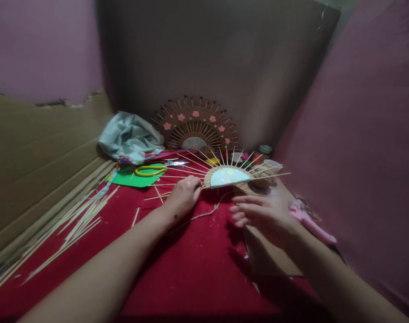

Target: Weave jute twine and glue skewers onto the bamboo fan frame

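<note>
My left hand point(184, 195) is closed on the left corner of a half-round fan point(229, 176). The fan has a pale blue half-disc, a woven twine band around its curve and thin bamboo sticks spreading outward. My right hand point(261, 215) is just below the fan's right side, fingers stretched out and apart from it. A loose length of twine point(204, 215) runs from under the fan across the red cloth toward my left wrist. Whether it touches my right fingertips I cannot tell.
Loose bamboo sticks point(80, 224) lie at left. Yellow-handled scissors point(150, 169) rest on a green sheet point(133, 177) beside a crumpled grey cloth point(130, 134). A larger flowered fan point(194, 119) stands behind. At right are cardboard point(271, 251), a twine roll point(263, 175) and pink-handled pliers point(312, 224).
</note>
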Motion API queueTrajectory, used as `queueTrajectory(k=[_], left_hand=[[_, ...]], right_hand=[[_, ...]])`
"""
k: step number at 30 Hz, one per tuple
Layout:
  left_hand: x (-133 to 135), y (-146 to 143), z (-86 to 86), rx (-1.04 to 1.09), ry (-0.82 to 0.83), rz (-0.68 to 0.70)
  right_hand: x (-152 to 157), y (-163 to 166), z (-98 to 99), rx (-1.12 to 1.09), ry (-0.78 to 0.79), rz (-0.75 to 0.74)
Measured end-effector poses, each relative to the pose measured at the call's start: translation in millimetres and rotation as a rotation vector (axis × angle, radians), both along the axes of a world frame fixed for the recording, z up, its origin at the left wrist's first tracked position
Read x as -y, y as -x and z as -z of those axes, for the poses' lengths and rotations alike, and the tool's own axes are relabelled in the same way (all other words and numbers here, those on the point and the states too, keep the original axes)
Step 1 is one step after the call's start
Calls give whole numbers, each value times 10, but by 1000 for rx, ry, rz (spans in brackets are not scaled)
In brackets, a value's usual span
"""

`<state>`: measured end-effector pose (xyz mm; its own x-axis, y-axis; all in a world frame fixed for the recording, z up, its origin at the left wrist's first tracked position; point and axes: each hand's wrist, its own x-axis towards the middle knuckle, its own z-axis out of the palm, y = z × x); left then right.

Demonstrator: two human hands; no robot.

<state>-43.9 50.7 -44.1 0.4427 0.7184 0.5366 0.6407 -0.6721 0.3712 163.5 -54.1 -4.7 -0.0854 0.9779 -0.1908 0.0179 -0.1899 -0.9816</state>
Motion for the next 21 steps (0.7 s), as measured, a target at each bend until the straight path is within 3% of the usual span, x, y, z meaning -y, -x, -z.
queueTrajectory(k=[1,3,6,13,18,21], left_hand=[[3,1,2,3,0,-1],[1,4,15,6,-2,-6],[-9,11,39,6,1,-8],[38,56,-49,10,-16,-26],[193,70,-247,-227,-313,-198],[280,65,-315,-302,-381,-303]], right_hand=[[-132,178,50,-214,104,-7],[-403,407,168,-505,264,146],[-734,506,300,-593,327,177],[-897,547,363,-638,193,210],[-849,658,350,-675,43,213],[-844,726,315,-700,-59,217]])
